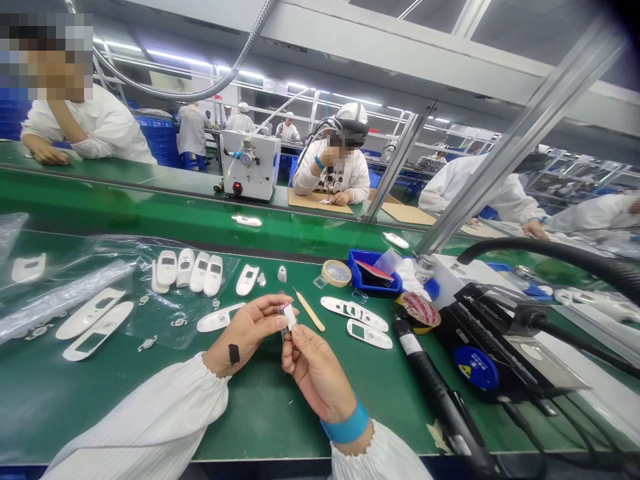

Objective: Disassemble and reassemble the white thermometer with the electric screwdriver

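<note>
My left hand (pixel 247 333) and my right hand (pixel 317 373) pinch a small white piece (pixel 289 317) between their fingers, up above the green table (pixel 265 413), so I can look at it close. A wooden stick (pixel 309 310) and white plastic covers (pixel 354 313) lie near, easy to grab.

Head-worn camera, single view, looking forward and down from above the left hand (pixel 245 333) and right hand (pixel 317 377). Close on the fingers (pixel 295 337), just below frame centre. Green workbench (pixel 260 417) nearest, below the fingers; seated co-worker (pixel 335 170) well beyond them, across the line.
</note>
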{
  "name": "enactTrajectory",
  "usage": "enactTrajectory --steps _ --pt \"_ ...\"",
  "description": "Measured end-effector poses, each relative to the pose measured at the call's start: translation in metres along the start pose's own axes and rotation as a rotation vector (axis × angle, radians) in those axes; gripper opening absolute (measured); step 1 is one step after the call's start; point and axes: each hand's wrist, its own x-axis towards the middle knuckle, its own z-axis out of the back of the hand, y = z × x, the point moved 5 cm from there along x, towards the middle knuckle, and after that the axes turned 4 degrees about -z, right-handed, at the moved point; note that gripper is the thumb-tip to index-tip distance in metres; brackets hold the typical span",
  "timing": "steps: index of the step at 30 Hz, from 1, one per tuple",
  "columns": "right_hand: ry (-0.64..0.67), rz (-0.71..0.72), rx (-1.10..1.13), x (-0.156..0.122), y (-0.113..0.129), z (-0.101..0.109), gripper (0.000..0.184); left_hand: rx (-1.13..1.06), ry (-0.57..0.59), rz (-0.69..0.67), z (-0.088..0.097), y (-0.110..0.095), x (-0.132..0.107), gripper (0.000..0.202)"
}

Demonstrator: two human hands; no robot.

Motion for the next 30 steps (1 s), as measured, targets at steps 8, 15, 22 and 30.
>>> enactTrajectory --steps 8,15,22,30 --pt "-0.215 0.473 -0.785 -0.016 0.038 0.009 0.033 0.013 -0.039 0.057 -0.002 0.002 0.001 0.035" --pt "-0.116 0.738 -1.217 -0.024 0.058 -0.003 0.041 -0.061 0.022 0.109 -0.007 0.004 -0.002 0.028" --pt "-0.150 0.805 -1.099 -0.024 0.056 -0.004 0.030 -0.087 0.012 0.119 -0.007 0.006 -0.002 0.027" --pt "-0.176 0.928 -1.127 -0.025 0.052 -0.001 0.030 -0.086 -0.022 0.108 -0.002 0.008 0.000 0.025"
